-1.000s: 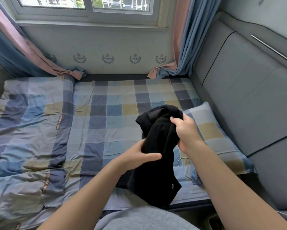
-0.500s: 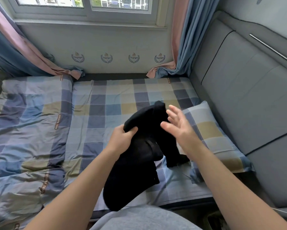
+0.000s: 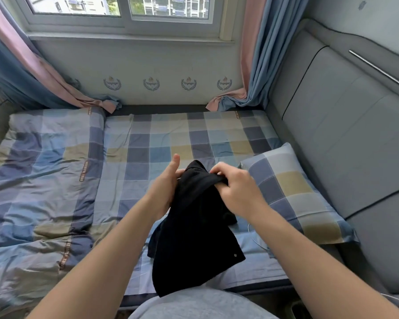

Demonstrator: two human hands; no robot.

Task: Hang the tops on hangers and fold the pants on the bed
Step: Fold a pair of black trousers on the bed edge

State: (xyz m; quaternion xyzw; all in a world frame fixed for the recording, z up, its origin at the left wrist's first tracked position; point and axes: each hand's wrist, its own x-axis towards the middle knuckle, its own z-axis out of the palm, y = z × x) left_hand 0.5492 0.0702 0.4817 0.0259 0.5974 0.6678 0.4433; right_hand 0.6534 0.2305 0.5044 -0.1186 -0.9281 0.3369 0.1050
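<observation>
Right hand [image 3: 235, 187] is back on the cloth! Half a second ago it was spread wide and clear; now it pinches the top edge of the black garment [image 3: 193, 238], just left of the pillow [image 3: 293, 192]. The left hand [image 3: 168, 187] grips the opposite edge, fingers curled in and thumb sticking up free. The garment hangs over the bed [image 3: 159, 139], left of the pillow. They're probably hunting for a waistband or collar; top or pants, can't tell yet. The count: one garment, two hands on it, one pillow, one quilt [image 3: 39, 180] far left of the pillow, no hangers in sight.
</observation>
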